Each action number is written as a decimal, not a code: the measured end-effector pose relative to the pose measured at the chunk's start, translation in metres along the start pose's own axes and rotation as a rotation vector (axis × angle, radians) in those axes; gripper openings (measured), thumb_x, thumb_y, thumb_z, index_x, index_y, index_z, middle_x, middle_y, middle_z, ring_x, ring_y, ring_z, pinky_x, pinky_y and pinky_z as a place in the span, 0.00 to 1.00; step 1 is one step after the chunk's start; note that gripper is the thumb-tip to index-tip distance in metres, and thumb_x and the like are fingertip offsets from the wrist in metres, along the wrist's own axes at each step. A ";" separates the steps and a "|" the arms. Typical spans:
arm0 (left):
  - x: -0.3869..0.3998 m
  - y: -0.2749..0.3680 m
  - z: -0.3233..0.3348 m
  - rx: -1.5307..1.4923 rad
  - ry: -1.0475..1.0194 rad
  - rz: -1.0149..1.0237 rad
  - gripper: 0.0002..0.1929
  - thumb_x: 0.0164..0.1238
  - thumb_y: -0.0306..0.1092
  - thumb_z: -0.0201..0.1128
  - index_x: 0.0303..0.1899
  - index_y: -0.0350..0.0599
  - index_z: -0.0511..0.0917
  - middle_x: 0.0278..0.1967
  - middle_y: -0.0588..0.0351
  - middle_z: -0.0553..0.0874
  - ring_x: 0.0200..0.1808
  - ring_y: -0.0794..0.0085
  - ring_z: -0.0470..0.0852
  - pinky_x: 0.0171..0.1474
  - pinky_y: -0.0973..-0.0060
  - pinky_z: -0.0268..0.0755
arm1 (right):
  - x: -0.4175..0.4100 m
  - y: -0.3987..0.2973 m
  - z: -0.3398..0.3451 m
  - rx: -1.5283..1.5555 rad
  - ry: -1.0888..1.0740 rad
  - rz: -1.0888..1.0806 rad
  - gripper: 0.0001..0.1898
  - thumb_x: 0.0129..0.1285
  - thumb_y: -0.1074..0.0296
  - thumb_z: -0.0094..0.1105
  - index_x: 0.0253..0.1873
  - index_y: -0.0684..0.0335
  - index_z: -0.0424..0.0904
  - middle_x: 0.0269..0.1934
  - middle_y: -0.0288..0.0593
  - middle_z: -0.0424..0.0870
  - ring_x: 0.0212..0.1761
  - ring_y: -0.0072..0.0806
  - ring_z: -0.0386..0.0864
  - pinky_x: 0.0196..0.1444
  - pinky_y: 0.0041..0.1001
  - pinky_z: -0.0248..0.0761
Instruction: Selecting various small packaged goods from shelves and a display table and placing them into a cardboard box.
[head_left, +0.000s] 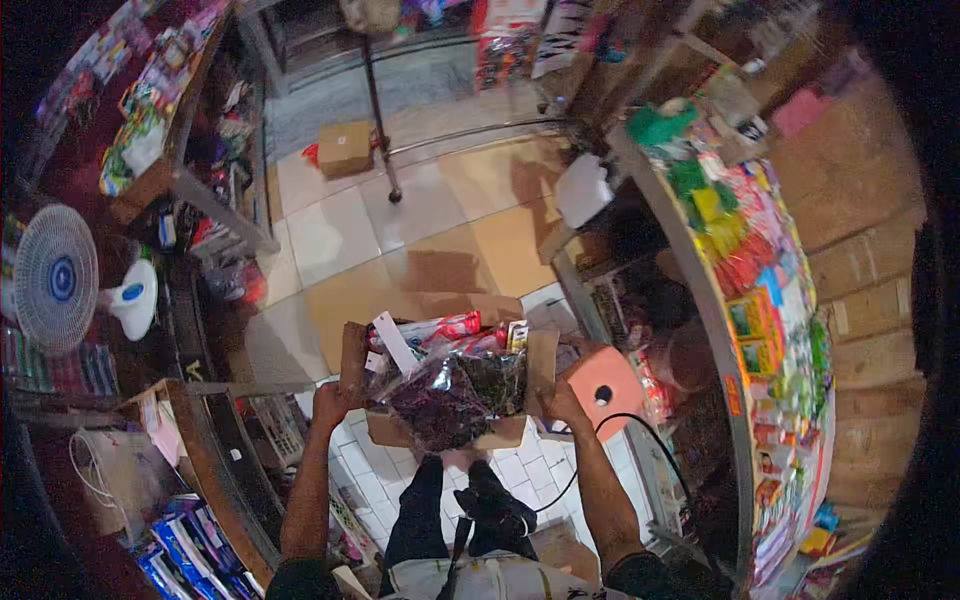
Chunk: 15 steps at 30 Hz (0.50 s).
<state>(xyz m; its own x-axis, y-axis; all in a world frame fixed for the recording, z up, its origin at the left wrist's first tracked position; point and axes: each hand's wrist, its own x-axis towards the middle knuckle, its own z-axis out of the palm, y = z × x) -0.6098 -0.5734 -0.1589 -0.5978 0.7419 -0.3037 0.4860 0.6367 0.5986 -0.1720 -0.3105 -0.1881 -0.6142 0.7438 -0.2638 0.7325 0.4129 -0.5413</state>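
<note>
Both my hands hold an open cardboard box (487, 306) in front of my body, above the floor. My left hand (335, 403) grips its left side flap, and my right hand (562, 405) grips the right one. Inside, a dark bundle in clear plastic (442, 401) fills the near part. Red-and-white packages (459, 325) lie behind it, with a white strip (394, 341) sticking up at the left. A small yellow-and-white packet (517, 335) stands near the far right corner. The box's bottom is hidden by these goods.
A coral-coloured stool (622, 367) with a round hole stands by my right hand, a black cable (667, 450) looping past it. Packed goods (757, 315) line the right counter. At left is a white fan (60, 277). Ahead, another carton (345, 150) sits near a metal rail (375, 112).
</note>
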 end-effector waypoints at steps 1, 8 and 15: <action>-0.001 0.027 -0.008 0.012 -0.008 0.021 0.20 0.62 0.48 0.58 0.32 0.36 0.83 0.24 0.39 0.82 0.29 0.48 0.83 0.32 0.59 0.73 | -0.010 -0.004 -0.026 0.080 -0.050 0.063 0.19 0.56 0.56 0.57 0.38 0.72 0.77 0.26 0.60 0.79 0.26 0.53 0.76 0.30 0.42 0.71; 0.015 0.164 0.011 -0.027 -0.148 0.278 0.19 0.61 0.45 0.59 0.24 0.35 0.79 0.18 0.41 0.80 0.22 0.53 0.82 0.27 0.61 0.71 | -0.107 0.036 -0.141 0.360 -0.003 0.420 0.19 0.51 0.67 0.59 0.44 0.75 0.73 0.28 0.47 0.79 0.23 0.32 0.78 0.23 0.31 0.71; 0.018 0.259 0.075 -0.145 -0.354 0.362 0.18 0.58 0.43 0.61 0.24 0.34 0.78 0.18 0.41 0.80 0.21 0.50 0.81 0.28 0.58 0.71 | -0.196 0.082 -0.208 0.603 0.219 0.469 0.17 0.52 0.67 0.56 0.42 0.76 0.77 0.26 0.55 0.81 0.28 0.38 0.80 0.30 0.36 0.73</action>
<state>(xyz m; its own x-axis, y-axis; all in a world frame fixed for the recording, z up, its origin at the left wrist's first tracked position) -0.4467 -0.3790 -0.0654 -0.1437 0.9506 -0.2751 0.5130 0.3093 0.8007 0.0692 -0.3130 -0.0145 -0.1637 0.8818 -0.4423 0.5764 -0.2783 -0.7683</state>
